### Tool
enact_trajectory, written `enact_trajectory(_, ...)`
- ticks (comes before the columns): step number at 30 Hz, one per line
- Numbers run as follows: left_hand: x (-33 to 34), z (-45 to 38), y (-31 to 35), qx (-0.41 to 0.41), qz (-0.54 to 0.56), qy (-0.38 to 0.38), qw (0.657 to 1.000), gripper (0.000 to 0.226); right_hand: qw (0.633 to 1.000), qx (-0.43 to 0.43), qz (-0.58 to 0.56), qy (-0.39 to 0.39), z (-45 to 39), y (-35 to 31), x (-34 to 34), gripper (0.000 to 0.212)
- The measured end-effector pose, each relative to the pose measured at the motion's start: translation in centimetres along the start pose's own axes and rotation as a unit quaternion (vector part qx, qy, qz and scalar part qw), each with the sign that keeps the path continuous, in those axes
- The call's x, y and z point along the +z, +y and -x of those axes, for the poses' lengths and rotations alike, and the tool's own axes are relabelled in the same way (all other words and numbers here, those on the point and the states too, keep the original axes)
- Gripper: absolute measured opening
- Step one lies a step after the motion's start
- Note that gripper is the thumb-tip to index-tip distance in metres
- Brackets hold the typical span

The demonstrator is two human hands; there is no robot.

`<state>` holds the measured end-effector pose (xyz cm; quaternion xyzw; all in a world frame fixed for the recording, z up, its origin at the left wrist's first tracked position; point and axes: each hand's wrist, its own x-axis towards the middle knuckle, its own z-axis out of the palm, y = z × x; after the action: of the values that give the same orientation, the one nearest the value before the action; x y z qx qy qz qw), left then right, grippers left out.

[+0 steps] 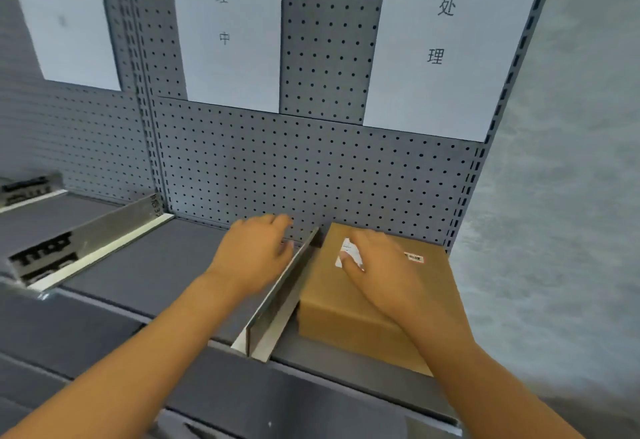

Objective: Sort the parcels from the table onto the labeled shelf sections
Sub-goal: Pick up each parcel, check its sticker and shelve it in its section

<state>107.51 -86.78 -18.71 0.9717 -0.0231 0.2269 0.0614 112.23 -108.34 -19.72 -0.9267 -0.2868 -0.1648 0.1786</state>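
A brown cardboard parcel (349, 310) with a white label and a small red sticker lies in the rightmost shelf section, under a paper sign (440, 40) with printed characters. My right hand (384, 265) rests flat on the parcel's top, fingers spread over the white label. My left hand (256, 251) hovers over the middle shelf section just left of the metal divider (277, 303), fingers loosely bent and holding nothing.
A grey pegboard back panel (311, 168) rises behind the shelf. A second sign (225, 22) hangs over the middle section and a third at far left. Another divider (93, 241) stands further left. A grey wall (571, 196) borders the right side.
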Motion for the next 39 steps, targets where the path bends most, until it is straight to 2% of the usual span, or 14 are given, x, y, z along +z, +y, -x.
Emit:
enact_trajectory(4,-3.4,4.7,-5.8,-0.01,-0.143,0.015,0.99,0.028,0.991,-0.133,0.026,-0.013,-3.4,-6.4,2.6,0.042)
enact_trajectory(8,-8.3,10.6,-12.0,-0.07,-0.255,0.023,0.964,0.018,0.971,-0.236,0.044,-0.009,-5.9,-14.8,5.3,0.044)
enact_trajectory(10,-11.0,13.6,-15.1,-0.102,-0.28,0.023,0.954,0.015,0.96,-0.277,0.03,-0.002,-6.5,-19.4,6.0,0.047)
enact_trajectory(15,-16.8,20.2,-22.2,-0.196,-0.307,0.037,0.931,0.032,0.936,-0.353,-0.001,0.002,-7.3,-31.1,7.6,0.047)
enact_trajectory(20,-22.3,27.2,-30.6,-0.222,-0.351,0.05,0.908,0.032,0.919,-0.394,-0.013,0.022,-8.7,-43.9,10.4,0.044)
enact_trajectory(25,-27.8,35.0,-40.2,-0.275,-0.385,0.049,0.88,0.023,0.899,-0.436,-0.034,0.02,-9.6,-58.0,13.9,0.046)
enact_trajectory(29,-30.5,39.3,-46.1,-0.314,-0.397,0.028,0.862,0.016,0.888,-0.457,-0.047,0.006,-10.4,-66.2,16.5,0.047)
enact_trajectory(39,-34.7,47.0,-64.5,-0.404,-0.428,0.007,0.808,0.02,0.847,-0.52,-0.104,-0.027,-15.9,-87.1,27.5,0.039)
